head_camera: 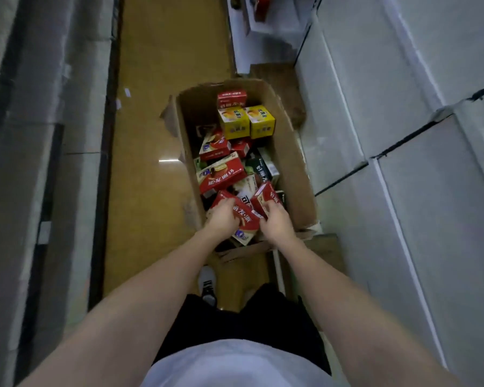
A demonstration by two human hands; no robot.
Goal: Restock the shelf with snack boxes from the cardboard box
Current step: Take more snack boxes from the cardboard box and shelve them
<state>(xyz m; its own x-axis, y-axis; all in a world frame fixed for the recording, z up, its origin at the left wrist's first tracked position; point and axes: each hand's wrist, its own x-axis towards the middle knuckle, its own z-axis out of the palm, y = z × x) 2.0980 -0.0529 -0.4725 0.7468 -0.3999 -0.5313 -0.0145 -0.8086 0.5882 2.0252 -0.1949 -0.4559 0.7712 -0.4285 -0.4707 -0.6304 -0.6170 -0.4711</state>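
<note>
Both bare arms reach straight down into the near end of the cardboard box (291,152) on the floor. The left hand (224,216) has its fingers curled over the near edge of a long red snack box (242,216) with white Chinese characters along its side; the lettering is too blurred to read surely. Just right of it, the right hand (277,223) wraps fingers and thumb around a smaller red box (264,198), tilted up on end and also marked in white Chinese script. Farther into the cardboard box lies another long red carton (221,174), slanted across a jumble of red, green and white packs. At the far end stand 2 yellow boxes (246,121) side by side, a red one behind them. Pale shelving (403,135) runs along the box's right side.
</note>
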